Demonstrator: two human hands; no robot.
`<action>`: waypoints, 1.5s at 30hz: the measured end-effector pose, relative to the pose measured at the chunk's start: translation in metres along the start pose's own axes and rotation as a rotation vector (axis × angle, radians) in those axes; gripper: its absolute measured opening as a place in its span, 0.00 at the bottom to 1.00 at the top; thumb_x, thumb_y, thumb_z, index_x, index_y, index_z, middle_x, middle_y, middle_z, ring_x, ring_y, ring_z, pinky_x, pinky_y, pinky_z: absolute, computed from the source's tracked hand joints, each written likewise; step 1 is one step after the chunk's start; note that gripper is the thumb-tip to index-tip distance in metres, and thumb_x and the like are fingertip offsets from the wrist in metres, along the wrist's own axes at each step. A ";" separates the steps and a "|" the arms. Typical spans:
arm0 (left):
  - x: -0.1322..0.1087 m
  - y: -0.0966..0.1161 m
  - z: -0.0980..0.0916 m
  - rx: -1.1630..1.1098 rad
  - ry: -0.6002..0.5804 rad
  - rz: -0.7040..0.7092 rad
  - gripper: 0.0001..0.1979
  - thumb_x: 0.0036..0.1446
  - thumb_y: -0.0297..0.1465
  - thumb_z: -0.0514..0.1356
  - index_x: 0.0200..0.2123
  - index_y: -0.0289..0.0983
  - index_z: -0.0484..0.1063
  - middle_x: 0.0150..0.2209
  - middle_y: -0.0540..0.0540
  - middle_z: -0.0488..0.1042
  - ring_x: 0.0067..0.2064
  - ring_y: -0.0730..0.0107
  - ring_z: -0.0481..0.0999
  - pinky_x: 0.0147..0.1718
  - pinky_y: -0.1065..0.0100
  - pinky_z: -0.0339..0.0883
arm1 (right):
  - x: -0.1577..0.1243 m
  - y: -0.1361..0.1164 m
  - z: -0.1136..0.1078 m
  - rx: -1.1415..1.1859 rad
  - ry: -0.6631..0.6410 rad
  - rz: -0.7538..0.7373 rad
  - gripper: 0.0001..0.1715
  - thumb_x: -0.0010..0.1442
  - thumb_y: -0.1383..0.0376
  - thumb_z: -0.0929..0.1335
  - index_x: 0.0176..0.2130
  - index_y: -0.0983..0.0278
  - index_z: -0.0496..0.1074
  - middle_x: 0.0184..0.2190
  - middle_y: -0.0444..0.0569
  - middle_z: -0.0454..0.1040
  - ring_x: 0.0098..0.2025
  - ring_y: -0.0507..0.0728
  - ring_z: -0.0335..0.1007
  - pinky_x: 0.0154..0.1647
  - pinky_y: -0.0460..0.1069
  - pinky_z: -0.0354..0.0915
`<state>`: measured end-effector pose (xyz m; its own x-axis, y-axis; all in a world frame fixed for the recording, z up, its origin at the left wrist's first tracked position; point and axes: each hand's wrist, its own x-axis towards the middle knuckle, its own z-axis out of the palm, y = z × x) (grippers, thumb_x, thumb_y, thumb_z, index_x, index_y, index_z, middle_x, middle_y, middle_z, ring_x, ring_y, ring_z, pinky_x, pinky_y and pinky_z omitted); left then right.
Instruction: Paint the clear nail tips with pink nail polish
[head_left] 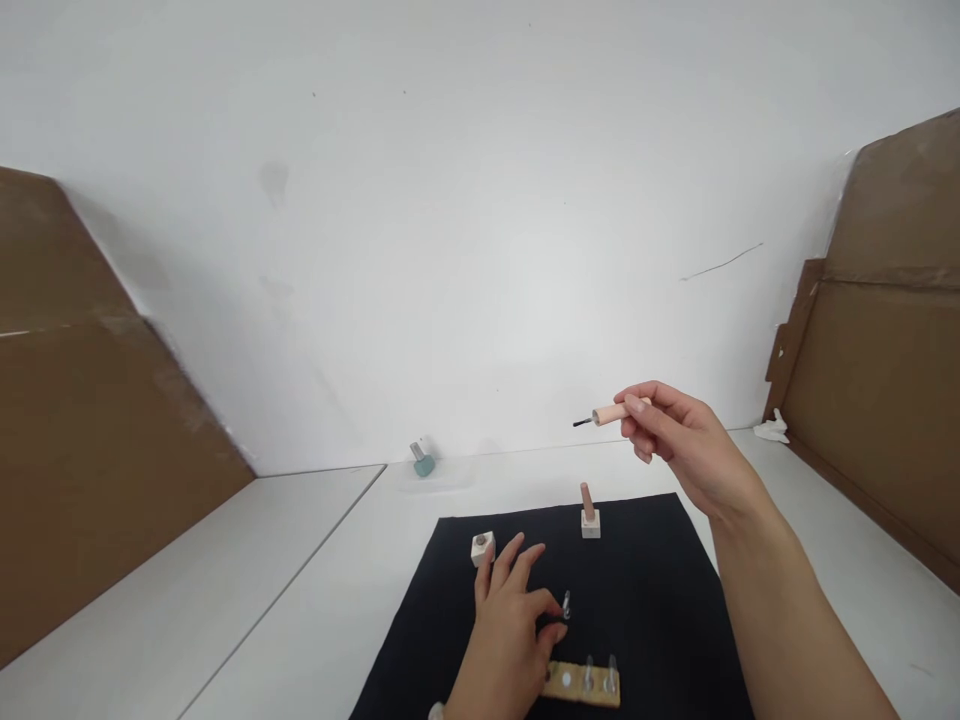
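Observation:
My right hand point(667, 435) is raised above the back of the mat, its fingers closed on a peach-coloured nail polish brush point(611, 413). The brush's dark bristles point left. Lower down, my left hand point(510, 620) pinches a small clear nail tip point(566, 605) between thumb and index finger, other fingers spread. Beyond those spread fingers stands a square white nail polish bottle point(482, 548) without its cap. Just in front of the pinch lies a yellowish strip point(570, 682) with clear nail tips point(611, 675) upright on it; my left hand partly covers its left end.
A capped nail polish bottle point(590, 522) with a pinkish-brown cap stands at the back of the black mat point(652, 590). A teal nail polish bottle point(424, 464) leans near the wall on a clear tray point(454, 478). Cardboard panels point(892, 360) flank the white table; crumpled white tissue point(772, 428) lies right.

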<state>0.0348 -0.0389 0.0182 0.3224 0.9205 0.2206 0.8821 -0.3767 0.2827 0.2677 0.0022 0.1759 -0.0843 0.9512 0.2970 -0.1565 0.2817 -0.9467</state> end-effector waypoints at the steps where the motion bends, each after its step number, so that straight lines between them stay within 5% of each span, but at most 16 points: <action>1: 0.001 0.002 0.000 0.002 -0.004 -0.013 0.09 0.49 0.21 0.69 0.27 0.43 0.84 0.62 0.38 0.76 0.69 0.29 0.62 0.66 0.24 0.45 | 0.001 0.001 0.000 -0.001 -0.001 -0.002 0.18 0.60 0.49 0.75 0.38 0.61 0.79 0.28 0.44 0.73 0.26 0.50 0.59 0.29 0.48 0.60; 17: 0.009 0.008 0.020 -0.255 0.064 -0.066 0.15 0.43 0.14 0.66 0.25 0.41 0.82 0.55 0.39 0.81 0.66 0.33 0.67 0.67 0.26 0.43 | 0.002 0.003 0.005 -0.017 -0.032 0.015 0.18 0.61 0.49 0.74 0.38 0.61 0.79 0.29 0.44 0.74 0.26 0.50 0.60 0.30 0.48 0.60; 19: 0.009 0.008 0.016 -0.297 0.077 -0.066 0.13 0.46 0.15 0.64 0.26 0.41 0.80 0.54 0.39 0.81 0.65 0.36 0.70 0.67 0.30 0.47 | 0.002 0.003 0.006 -0.023 -0.032 0.017 0.19 0.61 0.48 0.75 0.38 0.61 0.79 0.29 0.45 0.74 0.27 0.50 0.60 0.30 0.48 0.60; 21: 0.009 0.009 0.007 -0.364 0.093 -0.068 0.10 0.53 0.20 0.62 0.29 0.41 0.78 0.54 0.40 0.81 0.60 0.43 0.76 0.63 0.39 0.62 | 0.002 0.003 0.007 -0.023 -0.028 0.019 0.19 0.60 0.48 0.75 0.37 0.61 0.79 0.29 0.45 0.74 0.27 0.50 0.60 0.30 0.48 0.60; 24: 0.013 0.013 -0.011 -0.627 0.070 -0.139 0.05 0.59 0.30 0.60 0.30 0.42 0.74 0.43 0.42 0.84 0.42 0.53 0.83 0.43 0.56 0.76 | 0.003 0.004 0.007 -0.018 -0.010 0.024 0.20 0.59 0.47 0.76 0.37 0.61 0.79 0.29 0.45 0.74 0.26 0.50 0.59 0.29 0.48 0.60; 28: 0.022 0.015 -0.036 -0.855 0.057 -0.218 0.09 0.57 0.39 0.61 0.28 0.42 0.70 0.24 0.50 0.78 0.30 0.60 0.81 0.34 0.65 0.74 | 0.004 0.005 0.008 0.003 0.035 0.023 0.21 0.57 0.47 0.77 0.38 0.62 0.79 0.28 0.44 0.71 0.26 0.50 0.57 0.28 0.48 0.59; 32: 0.020 0.010 -0.053 -0.945 0.191 -0.235 0.10 0.53 0.40 0.66 0.26 0.42 0.73 0.25 0.50 0.76 0.30 0.63 0.78 0.33 0.66 0.73 | 0.005 0.006 0.012 0.025 0.071 0.012 0.23 0.58 0.45 0.76 0.38 0.61 0.77 0.28 0.42 0.68 0.25 0.49 0.52 0.26 0.47 0.57; 37: 0.005 0.001 -0.056 -0.727 0.432 -0.040 0.09 0.60 0.34 0.63 0.27 0.43 0.74 0.31 0.48 0.79 0.34 0.62 0.78 0.36 0.66 0.74 | 0.006 0.015 0.022 -0.038 0.080 0.022 0.28 0.60 0.42 0.73 0.27 0.60 0.67 0.25 0.42 0.66 0.23 0.49 0.46 0.25 0.48 0.54; 41: 0.000 -0.003 -0.049 -0.744 0.439 0.020 0.09 0.62 0.32 0.60 0.30 0.43 0.78 0.33 0.46 0.80 0.33 0.64 0.80 0.30 0.69 0.73 | 0.005 0.020 0.031 -0.201 -0.072 0.100 0.25 0.60 0.46 0.75 0.27 0.61 0.69 0.21 0.43 0.73 0.22 0.50 0.53 0.26 0.49 0.56; 45: 0.002 -0.009 -0.050 -0.844 0.402 -0.032 0.07 0.59 0.30 0.63 0.30 0.43 0.81 0.34 0.47 0.81 0.33 0.64 0.80 0.29 0.70 0.74 | -0.004 0.026 0.041 -0.507 -0.328 0.119 0.15 0.65 0.49 0.71 0.40 0.57 0.76 0.23 0.44 0.79 0.30 0.58 0.72 0.33 0.51 0.64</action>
<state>0.0103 -0.0393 0.0630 0.0201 0.8864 0.4624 0.2965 -0.4470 0.8440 0.2238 0.0002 0.1547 -0.3838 0.9139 0.1320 0.3529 0.2773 -0.8936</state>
